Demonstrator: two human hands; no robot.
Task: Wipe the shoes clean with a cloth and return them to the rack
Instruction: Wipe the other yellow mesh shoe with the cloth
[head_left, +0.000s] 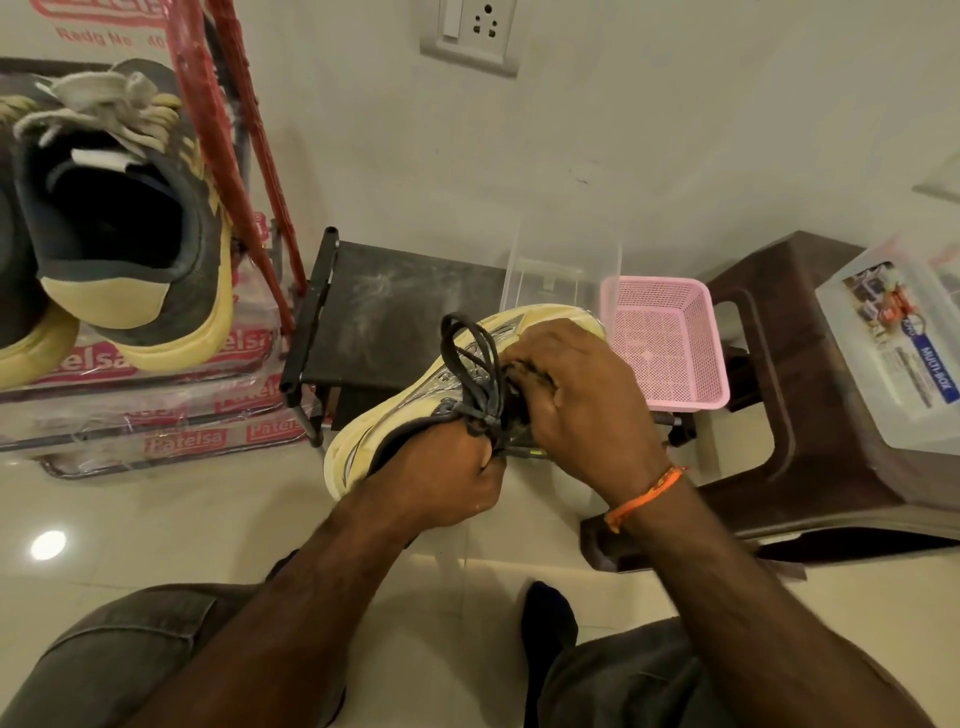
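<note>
A sneaker (415, 415) with a cream sole, silver-grey upper and dark laces is held in the air over the floor, in front of a low black shoe rack (374, 312). My left hand (447, 478) grips its heel end from below. My right hand (576, 395) lies over the lace area, its fingers curled round a small dark cloth (524, 375) that is mostly hidden. A second grey sneaker (130, 218) with a cream sole and pale laces stands on a plastic-wrapped shelf at the left.
A pink mesh basket (670, 343) and a clear plastic container (563, 260) sit behind the held shoe. A brown plastic stool (769, 415) at the right carries a lidded plastic box (893, 358). Red wrapped poles (228, 135) lean at the left. My knees fill the bottom.
</note>
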